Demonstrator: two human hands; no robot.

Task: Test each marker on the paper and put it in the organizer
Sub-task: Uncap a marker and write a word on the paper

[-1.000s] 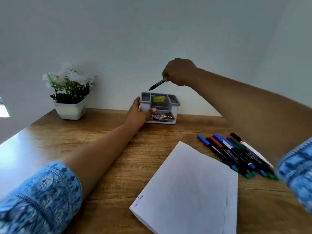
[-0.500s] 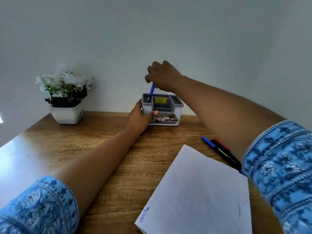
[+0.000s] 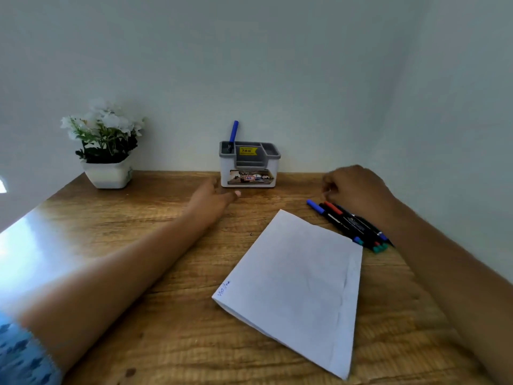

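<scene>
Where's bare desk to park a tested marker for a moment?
Open wood lies left of the paper, between the flower pot and the left forearm, and in front of the organizer past the left hand. Crowded: the marker pile under the right hand.

Yellow price sticker (image 3: 246, 151) on organizer (image 3: 249, 173): "49.00". Front label (image 3: 251, 177) below: "42" and "OPE", the rest unreadable. Blue handwriting (image 3: 223, 288) at paper (image 3: 299, 284) corner, illegible.
</scene>
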